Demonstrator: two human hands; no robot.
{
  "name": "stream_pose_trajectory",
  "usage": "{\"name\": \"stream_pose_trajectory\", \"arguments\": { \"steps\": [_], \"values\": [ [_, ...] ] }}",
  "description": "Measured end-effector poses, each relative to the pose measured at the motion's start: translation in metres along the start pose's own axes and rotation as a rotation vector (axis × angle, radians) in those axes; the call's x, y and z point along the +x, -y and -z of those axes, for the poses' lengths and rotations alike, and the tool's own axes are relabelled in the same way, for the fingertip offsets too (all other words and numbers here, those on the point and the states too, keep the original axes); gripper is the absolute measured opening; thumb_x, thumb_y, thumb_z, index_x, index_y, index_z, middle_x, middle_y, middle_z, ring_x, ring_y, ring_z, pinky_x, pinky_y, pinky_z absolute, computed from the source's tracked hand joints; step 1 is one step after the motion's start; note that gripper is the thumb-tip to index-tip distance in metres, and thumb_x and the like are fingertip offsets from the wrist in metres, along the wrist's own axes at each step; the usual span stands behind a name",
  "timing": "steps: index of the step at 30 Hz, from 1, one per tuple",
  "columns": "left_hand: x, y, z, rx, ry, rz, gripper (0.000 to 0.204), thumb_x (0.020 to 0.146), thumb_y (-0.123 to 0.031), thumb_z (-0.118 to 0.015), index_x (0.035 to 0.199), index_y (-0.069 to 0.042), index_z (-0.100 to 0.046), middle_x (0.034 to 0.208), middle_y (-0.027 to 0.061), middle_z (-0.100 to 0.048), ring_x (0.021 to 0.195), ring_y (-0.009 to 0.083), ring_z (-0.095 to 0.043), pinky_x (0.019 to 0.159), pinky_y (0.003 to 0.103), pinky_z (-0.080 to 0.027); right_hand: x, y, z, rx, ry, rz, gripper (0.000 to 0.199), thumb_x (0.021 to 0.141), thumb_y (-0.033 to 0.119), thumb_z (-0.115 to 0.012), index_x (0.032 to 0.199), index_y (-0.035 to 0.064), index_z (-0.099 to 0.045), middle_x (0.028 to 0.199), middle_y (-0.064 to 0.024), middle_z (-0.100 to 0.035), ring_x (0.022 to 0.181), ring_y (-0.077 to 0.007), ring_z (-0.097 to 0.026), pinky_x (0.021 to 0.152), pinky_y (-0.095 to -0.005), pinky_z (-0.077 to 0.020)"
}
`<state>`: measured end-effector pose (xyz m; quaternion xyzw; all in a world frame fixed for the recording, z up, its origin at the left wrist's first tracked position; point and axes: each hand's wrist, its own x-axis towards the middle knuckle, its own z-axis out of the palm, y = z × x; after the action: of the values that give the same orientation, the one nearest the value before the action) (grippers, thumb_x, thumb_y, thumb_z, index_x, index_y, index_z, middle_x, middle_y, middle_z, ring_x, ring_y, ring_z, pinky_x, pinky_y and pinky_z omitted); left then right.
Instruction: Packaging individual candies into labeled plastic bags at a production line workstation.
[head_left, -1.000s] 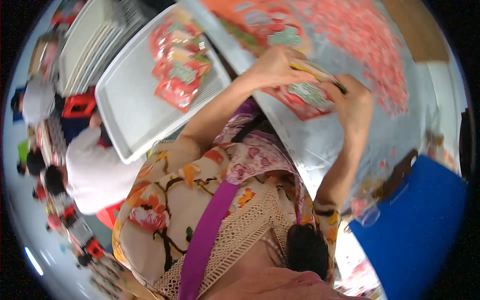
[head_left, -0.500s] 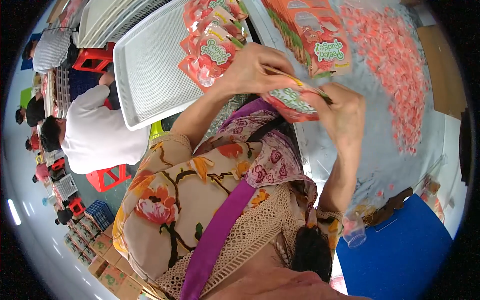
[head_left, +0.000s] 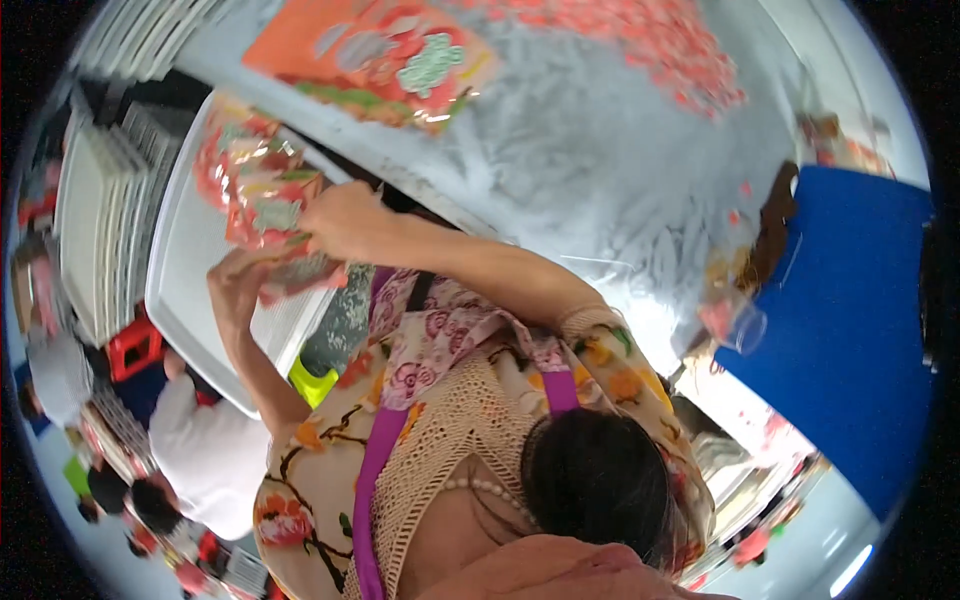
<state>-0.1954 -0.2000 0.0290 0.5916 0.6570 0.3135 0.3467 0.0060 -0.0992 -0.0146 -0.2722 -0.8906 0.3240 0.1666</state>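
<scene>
Both of my hands reach left over a pale grey tray (head_left: pixel 190 290). My left hand (head_left: pixel 235 285) and my right hand (head_left: pixel 345 222) together grip a red snack packet (head_left: pixel 300 272) with a green and white label, held just above the tray's near side. Just beyond the hands, a pile of the same red packets (head_left: pixel 255 175) lies on the tray. The fingers cover part of the held packet.
A large orange printed pack (head_left: pixel 380 50) lies on the grey table (head_left: pixel 600 180), with small red pieces (head_left: pixel 690 45) scattered at the far side. A blue board (head_left: pixel 850 330) is at right. Stacked trays (head_left: pixel 100 220), a red stool (head_left: pixel 130 350) and a person in white (head_left: pixel 200 450) are at left.
My hands have carried the red packet from the table in front of me leftward to the tray, and the view has swung with them. The packet pile now lies just beyond my hands.
</scene>
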Motion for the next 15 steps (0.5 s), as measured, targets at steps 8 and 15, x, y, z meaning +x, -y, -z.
{"name": "stream_pose_trajectory", "arguments": {
  "steps": [8, 15],
  "values": [
    [0.018, 0.026, -0.004, -0.14, 0.06, 0.378, 0.017, 0.079, 0.005, -0.06, 0.091, 0.001, -0.071, 0.084, 0.0059, -0.069, 0.073, 0.0106, -0.062, 0.065, 0.025, -0.049, -0.052, -0.041, 0.017, 0.393, -0.158, -0.047, 0.025, 0.078, 0.028, -0.068, 0.086, 0.005, -0.064, 0.087, -0.0127, -0.065, 0.08, -0.0318, -0.064, 0.069, -0.0433, -0.0505],
    [0.062, 0.062, 0.018, 0.203, 0.402, 0.326, 0.019, 0.077, -0.004, -0.064, 0.094, 0.003, -0.07, 0.083, 0.0075, -0.069, 0.076, 0.0145, -0.063, 0.07, 0.029, -0.05, -0.289, -0.298, 0.242, -0.627, -1.056, -0.515, 0.03, 0.083, 0.032, -0.066, 0.104, 0.0112, -0.065, 0.099, -0.0082, -0.068, 0.089, -0.0254, -0.065, 0.076, -0.0366, -0.0509]
  ]
}}
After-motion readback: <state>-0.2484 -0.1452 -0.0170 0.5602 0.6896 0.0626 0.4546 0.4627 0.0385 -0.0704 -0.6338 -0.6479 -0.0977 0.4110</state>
